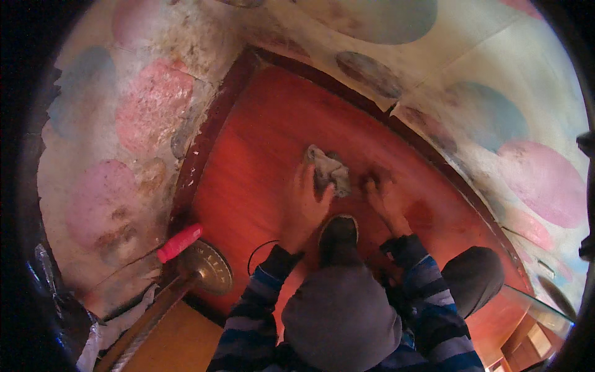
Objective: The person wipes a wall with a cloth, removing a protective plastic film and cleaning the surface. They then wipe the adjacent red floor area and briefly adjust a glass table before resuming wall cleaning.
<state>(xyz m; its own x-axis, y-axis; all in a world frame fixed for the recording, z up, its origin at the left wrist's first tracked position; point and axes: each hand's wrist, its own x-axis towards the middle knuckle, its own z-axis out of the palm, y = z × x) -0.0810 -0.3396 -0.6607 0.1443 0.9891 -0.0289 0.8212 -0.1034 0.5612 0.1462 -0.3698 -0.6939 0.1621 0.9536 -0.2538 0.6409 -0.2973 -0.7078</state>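
A crumpled grey-green cloth lies on the red floor in front of me. My left hand is at the cloth's left side, fingers spread, with the thumb near its lower edge; whether it grips the cloth cannot be told. To the right of the cloth, my right hand is low over the floor, fingers apart and slightly blurred, holding nothing that shows. The tip of my dark shoe points toward the cloth from between my forearms.
Dark red skirting meets in a corner ahead, below walls with coloured round spots. At the left are a pink-red cylindrical object and a round, brass-coloured base with a pole. A glass edge shows at the lower right.
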